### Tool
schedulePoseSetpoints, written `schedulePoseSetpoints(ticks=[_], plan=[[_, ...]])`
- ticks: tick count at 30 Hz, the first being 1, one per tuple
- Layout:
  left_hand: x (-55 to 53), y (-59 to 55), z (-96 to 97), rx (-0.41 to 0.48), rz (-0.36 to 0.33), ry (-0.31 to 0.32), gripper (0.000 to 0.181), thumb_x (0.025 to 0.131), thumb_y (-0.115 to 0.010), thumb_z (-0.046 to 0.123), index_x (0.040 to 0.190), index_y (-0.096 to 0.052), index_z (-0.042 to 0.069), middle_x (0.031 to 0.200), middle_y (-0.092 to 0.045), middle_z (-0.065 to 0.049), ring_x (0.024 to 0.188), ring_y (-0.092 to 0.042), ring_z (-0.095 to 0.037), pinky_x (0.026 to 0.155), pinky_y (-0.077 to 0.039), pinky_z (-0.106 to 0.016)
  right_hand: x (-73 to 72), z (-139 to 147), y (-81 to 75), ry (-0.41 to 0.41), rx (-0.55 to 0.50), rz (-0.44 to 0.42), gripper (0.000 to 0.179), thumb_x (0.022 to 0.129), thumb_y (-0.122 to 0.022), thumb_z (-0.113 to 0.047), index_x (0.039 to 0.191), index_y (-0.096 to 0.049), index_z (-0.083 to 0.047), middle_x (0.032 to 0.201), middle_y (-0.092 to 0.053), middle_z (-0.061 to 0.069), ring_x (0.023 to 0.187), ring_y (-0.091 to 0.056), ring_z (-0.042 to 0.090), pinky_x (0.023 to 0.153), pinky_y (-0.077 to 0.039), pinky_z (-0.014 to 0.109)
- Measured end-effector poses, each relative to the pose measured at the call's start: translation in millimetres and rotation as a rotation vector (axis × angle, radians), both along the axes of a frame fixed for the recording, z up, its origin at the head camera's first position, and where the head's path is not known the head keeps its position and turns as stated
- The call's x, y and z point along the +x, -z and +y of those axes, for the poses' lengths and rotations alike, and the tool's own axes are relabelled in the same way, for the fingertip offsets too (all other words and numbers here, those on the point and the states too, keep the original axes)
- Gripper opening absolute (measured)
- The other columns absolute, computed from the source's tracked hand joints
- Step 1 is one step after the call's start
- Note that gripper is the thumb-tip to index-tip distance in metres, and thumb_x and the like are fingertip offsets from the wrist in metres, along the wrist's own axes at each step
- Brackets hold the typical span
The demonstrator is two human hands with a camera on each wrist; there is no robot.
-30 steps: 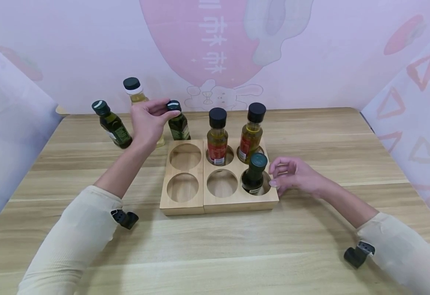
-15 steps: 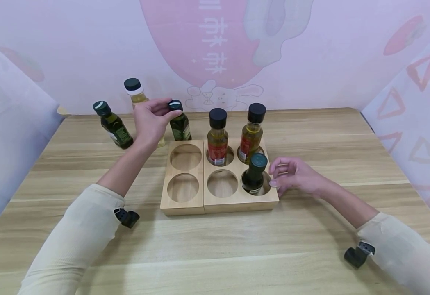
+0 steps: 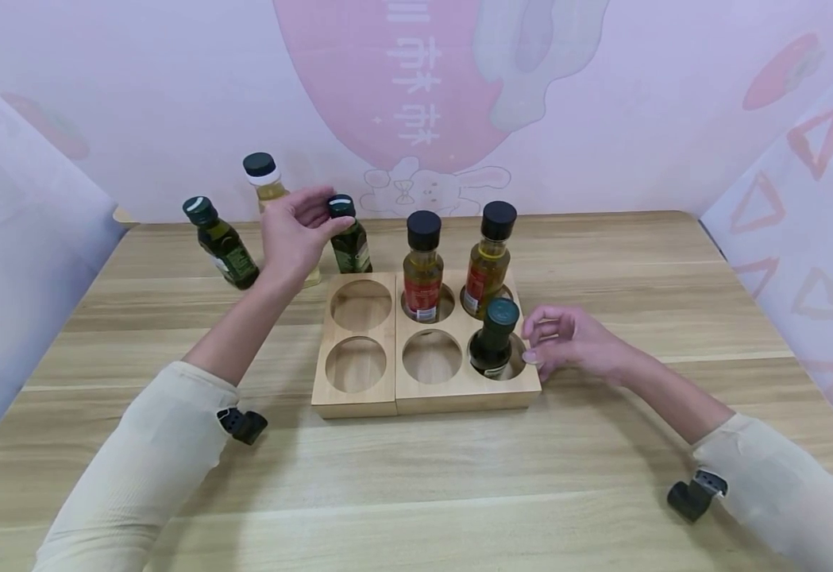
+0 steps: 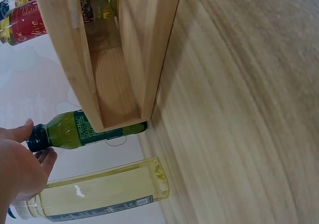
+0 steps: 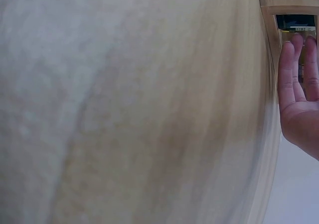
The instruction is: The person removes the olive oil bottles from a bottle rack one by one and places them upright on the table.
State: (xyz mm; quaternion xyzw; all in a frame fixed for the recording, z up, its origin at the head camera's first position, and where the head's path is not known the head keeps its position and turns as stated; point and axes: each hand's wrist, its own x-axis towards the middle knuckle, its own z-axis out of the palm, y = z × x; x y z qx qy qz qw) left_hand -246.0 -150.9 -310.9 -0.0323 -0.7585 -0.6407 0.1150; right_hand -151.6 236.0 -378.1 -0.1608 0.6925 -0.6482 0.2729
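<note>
My left hand (image 3: 295,234) pinches the dark cap of a small green olive oil bottle (image 4: 67,130). That bottle stands upright behind the left section of the wooden bottle rack (image 3: 391,361). In the left wrist view, thumb and fingers are on opposite sides of its cap. My right hand (image 3: 576,343) is at the rack's right end, fingertips at its open side, holding nothing; in the right wrist view its fingers (image 5: 286,77) look fairly straight. Two red-labelled oil bottles (image 3: 423,282) stand in the rack's back holes. A dark green-capped bottle (image 3: 496,338) sits in the front right hole.
Left of the rack stands another small green bottle (image 3: 225,250). A taller pale yellow oil bottle (image 4: 99,191) is partly behind my left hand. The wooden table (image 3: 416,485) ends at a printed cloth backdrop (image 3: 638,103).
My left hand stays on the green bottle's cap with almost no movement. The right hand keeps its place at the rack's end. The head view shifts very slightly.
</note>
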Motion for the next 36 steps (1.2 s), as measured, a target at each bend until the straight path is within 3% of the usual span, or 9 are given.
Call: schedulePoseSetpoints(ticks=[6,14,21,26,32,36], plan=[[8.6,-8.8,-2.4,-0.071,0.061,0.005,0.045,0.091,-0.077,-0.004,0.133,-0.064,-0.008,0.138,-0.063,-0.024,0.132,-0.061,-0.027,0.107,-0.051,-0.026,0.1,0,0.4,-0.002,-0.006,-0.003,0.023,0.088,-0.071,0.008,0.102,-0.061,-0.008,0.085,-0.066,0.002,0.070,-0.067,0.020,0.067,-0.064,0.039],[19.5,-19.7,-3.3,-0.102,0.137,0.004,0.043,0.090,-0.077,-0.005,0.132,-0.065,-0.007,0.137,-0.065,-0.023,0.130,-0.063,-0.026,0.107,-0.051,-0.027,-0.5,0,1.1,-0.011,-0.005,0.003,0.023,0.089,-0.070,0.008,0.101,-0.062,-0.010,0.085,-0.065,0.003,0.070,-0.067,0.020,0.068,-0.064,0.040],[29.0,-26.2,3.6,-0.064,0.226,0.000,0.035,0.089,-0.078,-0.006,0.123,-0.070,-0.007,0.126,-0.071,-0.022,0.118,-0.070,-0.023,0.103,-0.055,-0.028,0.0,0,0.8,-0.003,-0.002,0.002,0.024,0.089,-0.070,0.008,0.100,-0.062,-0.012,0.084,-0.066,0.002,0.071,-0.067,0.019,0.067,-0.064,0.039],[37.3,-29.9,11.0,-0.002,0.296,0.048,0.030,0.088,-0.077,-0.009,0.118,-0.071,-0.010,0.117,-0.073,-0.024,0.104,-0.075,-0.020,0.098,-0.058,-0.030,0.3,1,0.8,-0.004,-0.007,0.003,0.024,0.089,-0.070,0.008,0.100,-0.062,-0.012,0.084,-0.065,0.001,0.071,-0.066,0.018,0.067,-0.064,0.038],[43.3,-32.0,18.1,-0.007,0.268,0.107,0.026,0.090,-0.077,-0.007,0.115,-0.072,-0.011,0.115,-0.073,-0.026,0.096,-0.074,-0.007,0.094,-0.059,-0.026,0.2,1,1.1,-0.004,-0.007,0.007,0.023,0.090,-0.070,0.007,0.101,-0.062,-0.011,0.083,-0.065,0.001,0.071,-0.066,0.018,0.067,-0.064,0.038],[45.1,-31.4,20.2,-0.052,0.216,0.144,0.025,0.092,-0.076,-0.001,0.116,-0.073,-0.009,0.114,-0.075,-0.022,0.095,-0.074,-0.006,0.092,-0.059,-0.024,0.2,1,0.8,-0.010,-0.011,0.006,0.022,0.090,-0.070,0.007,0.101,-0.062,-0.010,0.083,-0.065,0.001,0.070,-0.067,0.019,0.066,-0.064,0.039]])
